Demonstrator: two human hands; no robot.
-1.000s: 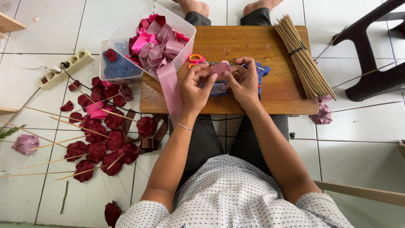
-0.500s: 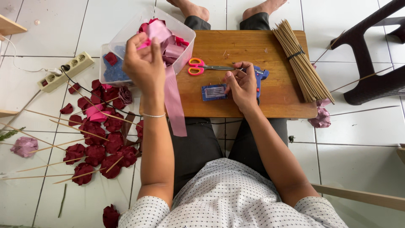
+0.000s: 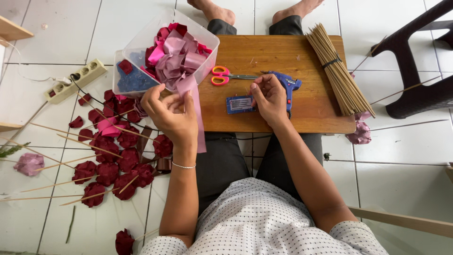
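Nearest the camera, the person's left hand (image 3: 171, 112) hangs over the left edge of the wooden worktop (image 3: 278, 106), its grip closed on a pink ribbon strip (image 3: 197, 115) whose free end drops past the worktop edge towards the lap. The right hand (image 3: 270, 98) rests on the worktop, fingers curled; whether they pinch anything cannot be told. It lies just beside a small blue rectangular card (image 3: 239, 104) with a pale label patch, and partly over the blue glue gun (image 3: 289, 88).

Beyond the hands, orange-handled scissors (image 3: 222, 75) lie on the board, blades pointing at the glue gun. A clear plastic tub (image 3: 166, 52) of pink and maroon ribbon pieces overhangs the worktop's left corner, and a bundle of bamboo sticks (image 3: 337, 71), bound by a dark band, lies along the right side.

On the tiled floor to the left lie finished maroon ribbon roses (image 3: 111, 158) on sticks and a white power strip (image 3: 75, 80).

As a judgement: the dangling ribbon could snag or slip from the fingers, the tub could tip off its corner if nudged, and the right hand sits close enough to the glue gun's nozzle to risk a burn if it is hot.
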